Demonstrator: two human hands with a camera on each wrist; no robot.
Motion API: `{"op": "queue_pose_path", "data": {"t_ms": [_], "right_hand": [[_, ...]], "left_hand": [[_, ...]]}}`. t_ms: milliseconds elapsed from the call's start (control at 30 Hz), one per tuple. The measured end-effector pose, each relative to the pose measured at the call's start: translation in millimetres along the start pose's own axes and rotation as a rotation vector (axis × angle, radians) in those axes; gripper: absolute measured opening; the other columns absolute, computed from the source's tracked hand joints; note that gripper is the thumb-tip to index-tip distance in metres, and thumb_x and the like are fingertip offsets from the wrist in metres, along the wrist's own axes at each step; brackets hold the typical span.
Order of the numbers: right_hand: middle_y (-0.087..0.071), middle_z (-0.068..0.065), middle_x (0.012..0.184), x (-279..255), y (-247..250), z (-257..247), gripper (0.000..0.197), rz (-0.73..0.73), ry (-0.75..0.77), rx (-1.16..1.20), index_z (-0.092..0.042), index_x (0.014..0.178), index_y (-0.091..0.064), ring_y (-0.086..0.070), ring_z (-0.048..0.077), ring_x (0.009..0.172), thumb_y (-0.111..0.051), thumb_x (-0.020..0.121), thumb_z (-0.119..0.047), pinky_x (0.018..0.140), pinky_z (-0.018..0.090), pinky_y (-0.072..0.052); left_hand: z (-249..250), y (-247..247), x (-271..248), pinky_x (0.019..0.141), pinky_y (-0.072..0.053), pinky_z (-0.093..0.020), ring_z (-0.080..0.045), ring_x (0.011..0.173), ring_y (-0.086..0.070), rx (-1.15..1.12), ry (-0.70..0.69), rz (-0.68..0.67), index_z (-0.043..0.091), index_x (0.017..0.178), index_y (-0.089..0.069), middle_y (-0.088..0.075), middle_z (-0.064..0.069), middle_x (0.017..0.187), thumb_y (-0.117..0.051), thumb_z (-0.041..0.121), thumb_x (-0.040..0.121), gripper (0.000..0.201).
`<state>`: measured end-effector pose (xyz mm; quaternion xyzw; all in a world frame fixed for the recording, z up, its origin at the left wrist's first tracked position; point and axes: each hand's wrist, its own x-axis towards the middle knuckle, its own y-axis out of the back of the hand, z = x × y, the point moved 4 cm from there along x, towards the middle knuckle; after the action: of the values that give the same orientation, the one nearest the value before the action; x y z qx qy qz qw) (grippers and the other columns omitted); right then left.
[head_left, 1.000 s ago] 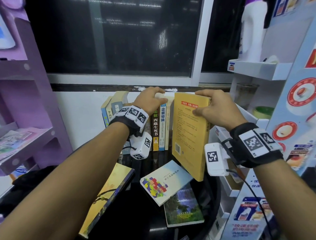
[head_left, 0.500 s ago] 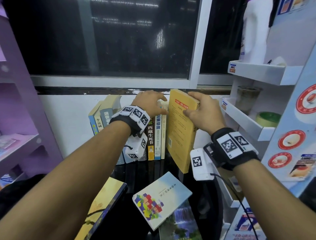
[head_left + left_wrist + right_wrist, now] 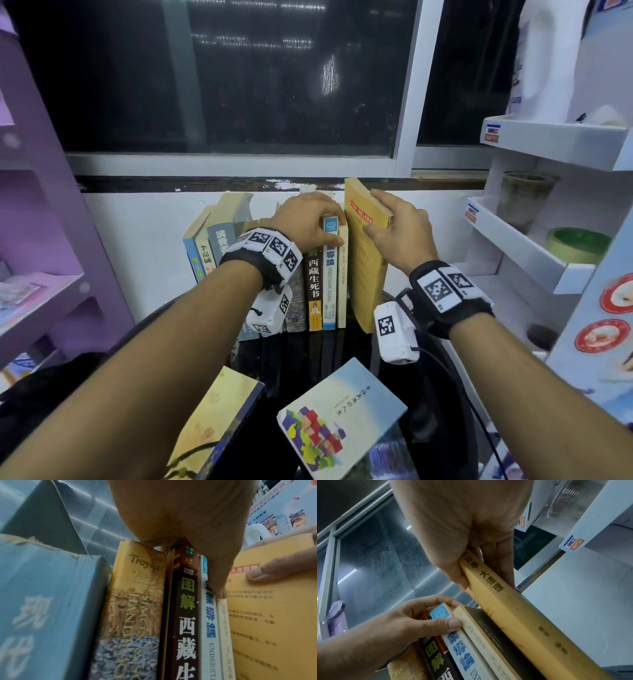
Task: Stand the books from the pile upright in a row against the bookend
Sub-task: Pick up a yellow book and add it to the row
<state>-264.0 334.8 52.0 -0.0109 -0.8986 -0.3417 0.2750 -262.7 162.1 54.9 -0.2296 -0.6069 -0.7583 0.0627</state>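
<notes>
A row of upright books stands at the back of the black table, against the white wall. My left hand grips the tops of the row's right-hand books, thumb on the blue-and-white spine. My right hand pinches the top of a yellow book, which stands almost upright against the row's right end. In the right wrist view the yellow book leans slightly away from the thin cream book. Nearer me lie a book with coloured blocks and a yellow-covered book. I cannot make out the bookend.
A white shelf unit stands close on the right, holding a green tape roll and a cup. A purple shelf is at the left. A dark window sits above the row. A waterfall-cover book lies under the blocks book.
My right hand has carried the yellow book left and back, turning it upright against the row's right end. My left hand has stayed on the row's tops.
</notes>
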Motion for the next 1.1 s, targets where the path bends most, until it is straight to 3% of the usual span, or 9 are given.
{"op": "queue_pose_path", "data": {"t_ms": [100, 200, 300, 433, 633, 800, 867, 1000, 1100], "right_hand": [[-0.062, 0.006, 0.126, 6, -10, 4, 0.056, 0.02, -0.01, 0.036, -0.03, 0.14, -0.048, -0.058, 0.026, 0.113, -0.068, 0.087, -0.026, 0.097, 0.039, -0.05], [-0.062, 0.004, 0.126, 11, -16, 5, 0.054, 0.014, -0.016, 0.068, -0.029, 0.139, -0.049, -0.056, 0.023, 0.114, -0.066, 0.089, -0.025, 0.096, 0.033, -0.047], [-0.064, 0.004, 0.123, 16, -23, 4, 0.052, 0.016, 0.005, 0.091, -0.029, 0.138, -0.05, -0.057, 0.024, 0.112, -0.066, 0.089, -0.026, 0.095, 0.035, -0.048], [-0.065, 0.004, 0.122, 24, -31, 7, 0.053, 0.009, 0.006, 0.111, -0.027, 0.137, -0.052, -0.059, 0.021, 0.109, -0.068, 0.087, -0.027, 0.094, 0.032, -0.049], [-0.063, 0.006, 0.124, 31, -42, 14, 0.052, -0.04, 0.015, 0.092, -0.026, 0.139, -0.05, -0.059, 0.022, 0.106, -0.065, 0.089, -0.031, 0.096, 0.042, -0.05], [-0.061, 0.005, 0.123, 28, -45, 18, 0.052, -0.125, 0.031, 0.094, -0.03, 0.143, -0.043, -0.052, 0.022, 0.118, -0.058, 0.093, -0.032, 0.093, 0.031, -0.046], [-0.063, 0.004, 0.118, 27, -45, 20, 0.054, -0.191, 0.027, 0.118, -0.034, 0.144, -0.038, -0.056, 0.021, 0.114, -0.056, 0.093, -0.033, 0.09, 0.03, -0.05], [-0.06, -0.001, 0.114, 20, -40, 18, 0.078, -0.367, 0.047, 0.151, -0.035, 0.148, -0.025, -0.066, 0.018, 0.095, -0.069, 0.086, -0.019, 0.065, 0.025, -0.058], [-0.057, -0.001, 0.118, 13, -43, 18, 0.109, -0.474, 0.078, 0.066, -0.04, 0.15, -0.007, -0.065, 0.01, 0.083, -0.079, 0.075, -0.007, 0.061, 0.02, -0.057]], "left_hand": [[-1, -1, 3, 0.103, -0.039, -0.041, -0.015, 0.122, -0.045, -0.051, 0.001, 0.016, 0.032, 0.099, -0.066, -0.053, 0.003, 0.129, -0.077, 0.044, 0.072, 0.031], [-2, -3, 3, 0.099, -0.042, -0.043, -0.014, 0.114, -0.048, -0.092, -0.015, 0.031, 0.03, 0.095, -0.066, -0.057, 0.005, 0.118, -0.078, 0.044, 0.07, 0.03], [-5, -4, 4, 0.097, -0.043, -0.044, -0.014, 0.11, -0.049, -0.11, -0.021, 0.021, 0.028, 0.095, -0.066, -0.058, 0.005, 0.112, -0.078, 0.043, 0.07, 0.032], [-7, -6, 3, 0.097, -0.043, -0.048, -0.014, 0.111, -0.049, -0.119, -0.021, 0.021, 0.035, 0.093, -0.063, -0.058, 0.006, 0.114, -0.078, 0.046, 0.069, 0.03], [-7, -4, 2, 0.102, -0.04, -0.043, -0.015, 0.115, -0.048, -0.12, -0.044, 0.051, 0.029, 0.095, -0.065, -0.059, 0.003, 0.116, -0.078, 0.043, 0.071, 0.031], [-6, -5, 2, 0.101, -0.039, -0.038, -0.015, 0.114, -0.048, -0.11, -0.073, 0.064, 0.026, 0.097, -0.066, -0.062, 0.002, 0.114, -0.077, 0.041, 0.072, 0.031], [-6, -5, 2, 0.098, -0.038, -0.034, -0.013, 0.11, -0.047, -0.112, -0.088, 0.077, 0.026, 0.097, -0.066, -0.062, 0.003, 0.112, -0.077, 0.042, 0.073, 0.031], [-5, -6, 2, 0.091, -0.039, -0.03, -0.01, 0.106, -0.046, -0.102, -0.082, 0.082, 0.027, 0.098, -0.065, -0.06, 0.003, 0.112, -0.076, 0.042, 0.074, 0.03], [-6, -7, 2, 0.091, -0.043, -0.031, -0.012, 0.108, -0.049, -0.112, -0.065, 0.079, 0.029, 0.097, -0.066, -0.058, 0.004, 0.114, -0.078, 0.041, 0.072, 0.03]]}}
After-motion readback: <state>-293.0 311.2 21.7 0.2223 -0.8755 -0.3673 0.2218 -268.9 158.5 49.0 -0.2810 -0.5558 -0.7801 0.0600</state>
